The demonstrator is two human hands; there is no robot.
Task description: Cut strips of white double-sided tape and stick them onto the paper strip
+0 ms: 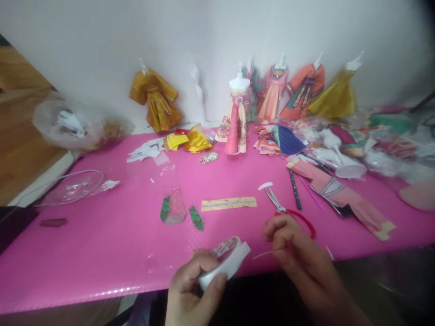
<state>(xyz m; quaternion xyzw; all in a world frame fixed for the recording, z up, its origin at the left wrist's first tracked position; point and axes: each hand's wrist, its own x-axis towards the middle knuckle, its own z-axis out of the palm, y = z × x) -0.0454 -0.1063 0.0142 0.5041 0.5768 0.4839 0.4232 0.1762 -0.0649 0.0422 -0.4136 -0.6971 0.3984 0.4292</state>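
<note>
No lettering anywhere is sharp enough to read.

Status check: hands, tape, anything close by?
Left hand grips the tape roll at the table's near edge. Right hand pinches a thin white strip beside it. Scissors lie just behind the right hand, on the pink table.

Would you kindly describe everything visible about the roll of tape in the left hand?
The roll of tape is a white ring with red print on its inner face, seemingly double-sided. It is tilted, held at the pink table's near edge in the left hand's grip. A thin white strip leads from it to the right hand.
</note>
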